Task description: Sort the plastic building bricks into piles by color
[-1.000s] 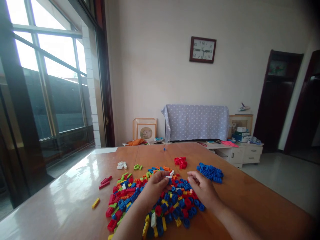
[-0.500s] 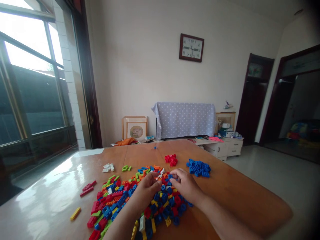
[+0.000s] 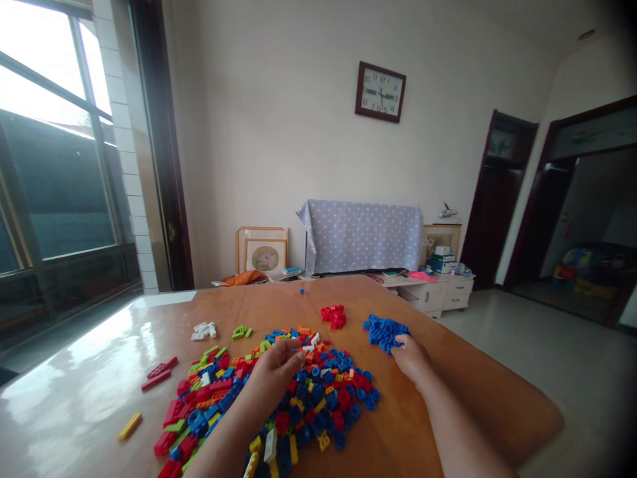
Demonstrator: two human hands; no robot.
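Observation:
A large mixed pile of toy bricks (image 3: 318, 392) in blue, red, yellow, green, orange and white covers the near middle of the table. Over its upper part is my left hand (image 3: 276, 368), its fingers bent and the thumb a little apart from them; I make out nothing held there. My right hand (image 3: 412, 360) is at the near right edge of a separate heap of blue bricks (image 3: 383, 330). Its thumb and fingertips are drawn together around a blue brick, which is mostly hidden against the heap.
Beyond the pile lie small groups of red bricks (image 3: 333, 317), green bricks (image 3: 241, 331) and white bricks (image 3: 204, 330). Some red bricks (image 3: 159, 373) and one yellow brick (image 3: 130, 426) lie at the left on the wooden table (image 3: 468, 392). A tiny blue piece (image 3: 302, 291) is near the far edge.
My right hand has moved right, from the mixed pile to the blue heap. My left hand stays over the pile, and the view has shifted slightly.

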